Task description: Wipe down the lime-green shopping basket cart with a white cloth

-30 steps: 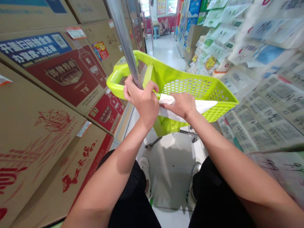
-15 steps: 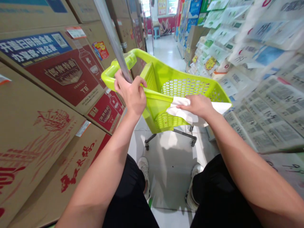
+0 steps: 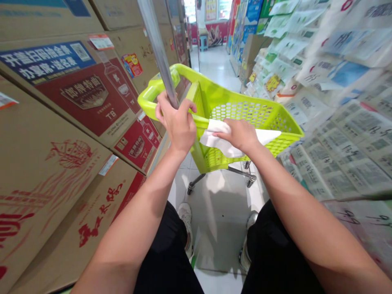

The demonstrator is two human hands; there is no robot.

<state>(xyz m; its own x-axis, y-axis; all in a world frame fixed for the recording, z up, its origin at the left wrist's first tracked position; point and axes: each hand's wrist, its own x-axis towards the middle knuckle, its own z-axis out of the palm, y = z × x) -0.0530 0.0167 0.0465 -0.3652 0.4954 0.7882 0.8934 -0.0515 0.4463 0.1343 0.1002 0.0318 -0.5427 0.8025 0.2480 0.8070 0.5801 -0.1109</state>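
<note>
My left hand (image 3: 180, 126) is closed around a silver metal pole (image 3: 161, 49) at the near rim of a lime-green plastic shopping cart (image 3: 241, 96). The pole slants to the upper left, its lower end hidden by the hand. My right hand (image 3: 240, 134) presses a thin white cloth (image 3: 226, 148) against the same rim, thumb to the left and fingers over the top edge. The cloth drapes down the basket's perforated side, and one corner stretches right along the rim. Through the mesh, the basket's inside is only partly visible.
Stacked cartons (image 3: 76, 98) rise close on the left. Plastic-wrapped paper packs (image 3: 343, 134) fill the right side. A tiled aisle (image 3: 220, 67) runs ahead to a blue stool (image 3: 203, 43). The cart's caster (image 3: 251, 181) stands just beyond my shoes (image 3: 185, 220).
My right hand has slid left along the rim with the cloth, closer to my left hand. The cart's handle end, the pole and my left hand have shifted slightly right.
</note>
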